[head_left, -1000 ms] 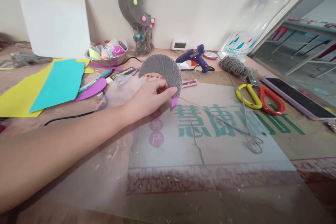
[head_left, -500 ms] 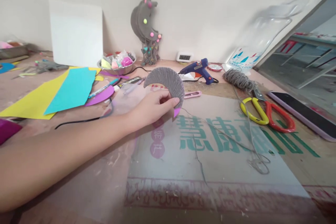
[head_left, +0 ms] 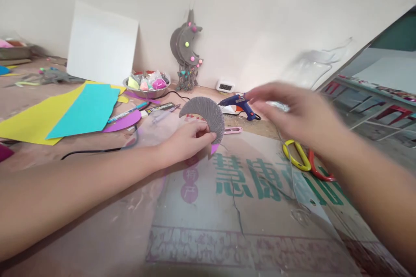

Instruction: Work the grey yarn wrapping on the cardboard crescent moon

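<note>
My left hand pinches a crescent moon shape wrapped in grey yarn, thumb in front. A bit of purple shows uncovered at its lower tip. My right hand, blurred by motion, reaches in from the right with thumb and forefinger apart. Its fingertips are at the back end of a blue glue gun; whether they touch it I cannot tell. Beneath that hand lie scissors with a yellow handle loop and a red one, partly covered by the forearm.
A pink cutter lies behind the clear sheet. Yellow paper, blue paper and a bowl of small packets are at left. A finished-looking grey moon ornament hangs on the wall beside a small clock.
My right hand has come into view from the right, reaching to the glue gun. My left hand still holds the crescent. The view has shifted slightly.
</note>
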The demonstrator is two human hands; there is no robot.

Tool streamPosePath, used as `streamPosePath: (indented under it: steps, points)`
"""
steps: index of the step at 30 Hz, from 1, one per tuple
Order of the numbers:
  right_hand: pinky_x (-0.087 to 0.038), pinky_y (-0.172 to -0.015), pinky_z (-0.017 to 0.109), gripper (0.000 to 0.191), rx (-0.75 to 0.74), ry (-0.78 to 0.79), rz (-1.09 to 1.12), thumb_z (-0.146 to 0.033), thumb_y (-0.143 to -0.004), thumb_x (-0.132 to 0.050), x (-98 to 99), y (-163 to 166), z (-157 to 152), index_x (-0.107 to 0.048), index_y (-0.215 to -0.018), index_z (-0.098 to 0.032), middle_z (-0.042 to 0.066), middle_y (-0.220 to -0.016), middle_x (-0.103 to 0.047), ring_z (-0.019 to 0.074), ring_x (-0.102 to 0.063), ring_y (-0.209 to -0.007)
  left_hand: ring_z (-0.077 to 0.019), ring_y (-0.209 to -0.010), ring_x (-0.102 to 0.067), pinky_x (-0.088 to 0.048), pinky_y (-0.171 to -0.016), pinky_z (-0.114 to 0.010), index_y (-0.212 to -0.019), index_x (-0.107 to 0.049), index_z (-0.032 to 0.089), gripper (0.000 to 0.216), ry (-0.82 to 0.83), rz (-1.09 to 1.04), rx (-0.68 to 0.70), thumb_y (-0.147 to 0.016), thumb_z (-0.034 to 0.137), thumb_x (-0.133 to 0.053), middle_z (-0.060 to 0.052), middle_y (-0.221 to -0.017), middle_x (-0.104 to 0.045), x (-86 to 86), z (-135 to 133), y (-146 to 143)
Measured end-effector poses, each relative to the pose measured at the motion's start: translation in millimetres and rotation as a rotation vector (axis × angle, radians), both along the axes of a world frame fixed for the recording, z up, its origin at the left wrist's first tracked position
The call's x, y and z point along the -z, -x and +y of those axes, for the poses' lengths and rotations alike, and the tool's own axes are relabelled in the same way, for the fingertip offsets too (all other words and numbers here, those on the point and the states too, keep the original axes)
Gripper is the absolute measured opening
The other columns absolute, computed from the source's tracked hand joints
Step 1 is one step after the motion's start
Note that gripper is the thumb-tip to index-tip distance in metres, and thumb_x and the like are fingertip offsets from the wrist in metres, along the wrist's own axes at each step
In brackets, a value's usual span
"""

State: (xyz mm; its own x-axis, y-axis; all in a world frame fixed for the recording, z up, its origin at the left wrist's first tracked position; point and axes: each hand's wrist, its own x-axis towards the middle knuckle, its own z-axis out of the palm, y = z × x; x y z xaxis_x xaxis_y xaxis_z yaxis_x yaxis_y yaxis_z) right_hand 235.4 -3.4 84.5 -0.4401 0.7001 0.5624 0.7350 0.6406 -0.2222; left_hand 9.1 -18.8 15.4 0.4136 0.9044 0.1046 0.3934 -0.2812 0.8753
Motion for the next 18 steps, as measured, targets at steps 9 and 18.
streamPosePath:
  steps: [9, 18]
  points:
    - [-0.047, -0.09, 0.037, 0.029, -0.143, 0.084, -0.446, -0.03, -0.094, -0.046, 62.1, 3, 20, -0.066, -0.11, -0.016, 0.011, -0.106, -0.064, 0.0227, -0.058, -0.103, -0.0125, -0.06, -0.047, -0.036, -0.056, -0.026, -0.061, -0.047, 0.019, 0.029, -0.112, 0.1, -0.009, -0.085, 0.034, -0.045, 0.002, -0.061, -0.047, -1.1, 3, -1]
    - [-0.04, -0.067, 0.03, 0.015, 0.108, 0.282, 0.029, -0.014, -0.089, -0.037, 63.7, 4, 25, -0.052, -0.087, -0.016, 0.003, -0.073, -0.055, 0.0155, -0.051, -0.067, -0.0123, -0.063, -0.042, -0.034, -0.061, -0.027, -0.058, -0.04, 0.018, 0.035, -0.269, 0.206, 0.009, -0.089, 0.033, -0.044, 0.003, -0.06, -0.041, -1.9, 2, -1]
